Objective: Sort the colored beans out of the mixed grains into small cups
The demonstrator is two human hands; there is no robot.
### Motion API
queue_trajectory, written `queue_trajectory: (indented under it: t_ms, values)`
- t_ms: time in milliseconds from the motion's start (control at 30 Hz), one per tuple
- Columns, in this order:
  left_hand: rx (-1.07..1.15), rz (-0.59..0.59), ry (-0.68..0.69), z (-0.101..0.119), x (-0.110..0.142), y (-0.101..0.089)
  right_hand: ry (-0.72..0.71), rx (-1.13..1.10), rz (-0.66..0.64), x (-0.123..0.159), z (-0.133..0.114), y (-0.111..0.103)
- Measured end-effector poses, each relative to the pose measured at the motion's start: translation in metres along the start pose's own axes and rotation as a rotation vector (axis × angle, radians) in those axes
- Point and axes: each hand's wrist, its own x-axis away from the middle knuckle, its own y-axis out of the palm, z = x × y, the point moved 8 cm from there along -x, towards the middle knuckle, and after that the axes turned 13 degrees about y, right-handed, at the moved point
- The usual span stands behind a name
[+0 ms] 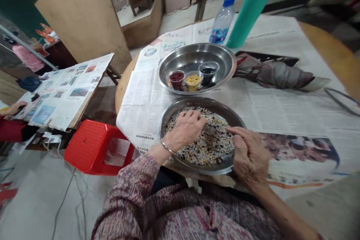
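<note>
Head view, twelve o'clock taken as straight ahead of the person. Both bare hands are over a steel plate (pixel 197 101) holding mixed grains (pixel 208 153), with the plate on a round table (pixel 125 86) spread with newspaper (pixel 180 97), close to the person's body at six o'clock. The hands are apart, not clamped on anything. Left hand (pixel 184 129), with a metal bangle (pixel 168 146) at the wrist, is curled down into the grains; whether it pinches any, cannot tell. Right hand (pixel 249 157) lies flatter at the plate's three o'clock side, its fingers (pixel 234 133) stretched across the rim toward the grains.

At twelve o'clock from the plate, a wider steel tray (pixel 197 50) holds three small clear cups: red beans (pixel 177 80), yellow grains (pixel 193 81) and black seeds (pixel 208 73). Beyond it stand a plastic water bottle (pixel 222 20) and a teal flask (pixel 253 7). A folded grey umbrella (pixel 272 71) lies at two o'clock.

At nine o'clock, a red plastic stool (pixel 95 146) stands on the floor beside a second newspaper-covered table (pixel 62 93). A co-worker's hand (pixel 14 108) rests at that table's edge, and a person in a pink top (pixel 28 58) stands farther back
</note>
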Motion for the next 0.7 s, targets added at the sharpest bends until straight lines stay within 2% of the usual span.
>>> queue_trajectory:
  t_ms: [133, 267, 367, 533, 600, 700]
  values:
    - [0.035, 0.001, -0.143, -0.009, 0.046, -0.01, 0.0, 0.03, -0.02, 0.0, 0.004, 0.001]
    - [0.099, 0.109, -0.127, 0.0, 0.082, -0.019, -0.004, 0.088, -0.028, 0.001, 0.007, 0.002]
    - [0.176, 0.243, -0.099, 0.0, 0.102, -0.016, -0.027, 0.115, -0.018, 0.001, 0.006, 0.002]
    - [0.256, 0.533, -0.156, -0.009, 0.126, -0.004, -0.115, 0.178, -0.022, 0.002, 0.001, 0.005]
    - [0.244, 0.56, -0.169, -0.009, 0.128, 0.0, -0.198, 0.249, -0.048, 0.003, -0.004, 0.008]
    - [0.204, 0.502, -0.171, -0.007, 0.125, 0.004, -0.332, 0.451, -0.069, 0.003, -0.012, 0.013]
